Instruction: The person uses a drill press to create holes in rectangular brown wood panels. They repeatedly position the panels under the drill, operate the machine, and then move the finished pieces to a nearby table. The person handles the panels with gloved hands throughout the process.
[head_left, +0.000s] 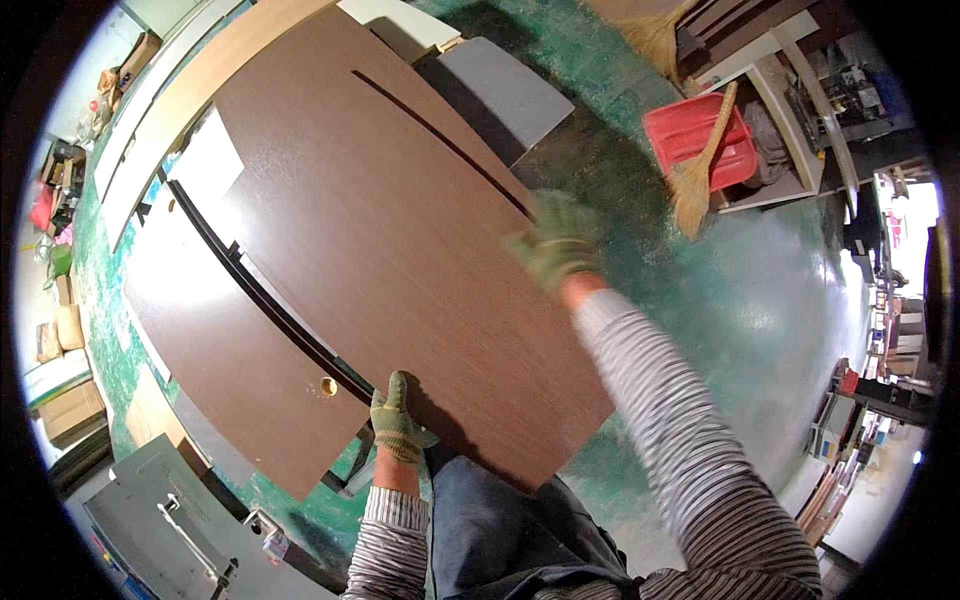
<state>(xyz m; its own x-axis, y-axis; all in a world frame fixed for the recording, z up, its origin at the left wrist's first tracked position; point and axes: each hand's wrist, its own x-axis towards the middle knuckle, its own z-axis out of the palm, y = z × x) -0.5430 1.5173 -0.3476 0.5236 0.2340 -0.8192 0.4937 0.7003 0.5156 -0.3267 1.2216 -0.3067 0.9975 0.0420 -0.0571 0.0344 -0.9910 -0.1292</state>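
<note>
A large brown wood-grain panel (400,250) lies flat in front of me, reaching from my waist to the far left. My left hand (398,425), in a green knit glove, is closed on its near left corner, with the thumb up along the edge. My right hand (560,240), gloved alike, is over the panel's right edge and smeared by motion; its fingers cannot be read. Just beyond it, a thin dark line (440,138), strip or groove, runs along the panel. Left of the panel lies another brown board (250,370) with a round hole; long black rails (260,290) show between them.
A pale wooden strip (215,75) crosses the far left. Grey boards (500,95) lie beyond the panel. A red dustpan (735,140) and a straw broom (695,185) are at the right on the green floor (700,330). A grey metal cabinet (165,530) stands at lower left.
</note>
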